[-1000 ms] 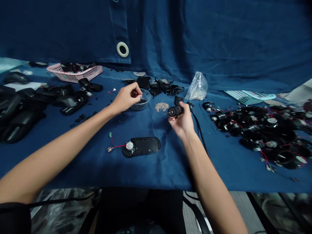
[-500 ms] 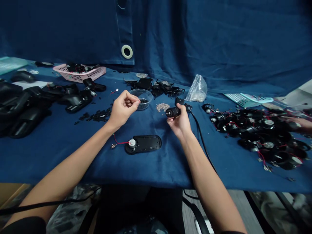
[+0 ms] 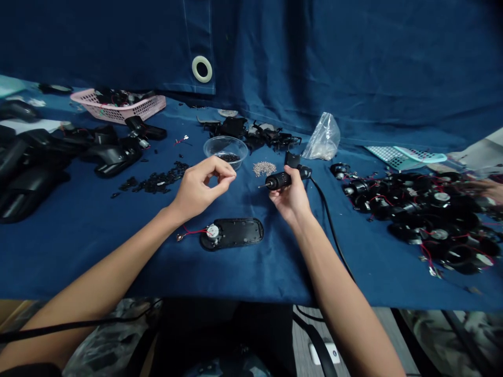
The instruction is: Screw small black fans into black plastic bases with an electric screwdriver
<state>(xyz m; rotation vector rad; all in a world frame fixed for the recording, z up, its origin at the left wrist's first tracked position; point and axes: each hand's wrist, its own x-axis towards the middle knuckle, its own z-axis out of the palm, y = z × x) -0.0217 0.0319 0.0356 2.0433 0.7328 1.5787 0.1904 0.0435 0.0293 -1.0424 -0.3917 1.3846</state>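
Observation:
My right hand [image 3: 293,196] is wrapped round a black corded electric screwdriver [image 3: 279,181], its bit pointing left. Thumb and fingertips of my left hand [image 3: 202,188] are pinched together in front of a clear plastic bowl [image 3: 226,149] holding small dark pieces. Whatever lies in the pinch is too small to make out. Below both hands, a long black plastic shell [image 3: 239,233] rests on the cloth, with a round silver motor [image 3: 212,232] at its left end and red wires running left. A small heap of silver screws [image 3: 264,168] lies between the bowl and the screwdriver.
Many black housings with motors [image 3: 440,209] are piled on the right, beside another person's hand [image 3: 491,189]. Black shells [image 3: 35,162] crowd the left, behind them a pink basket [image 3: 121,111]. Small black parts [image 3: 157,180], black brackets [image 3: 251,133] and a clear bag [image 3: 324,139] lie farther back.
My left hand has moved slightly right and down from the bowl, its fingertips still pinched. The screwdriver has turned a little, so its bit shows. The whole view has shifted slightly.

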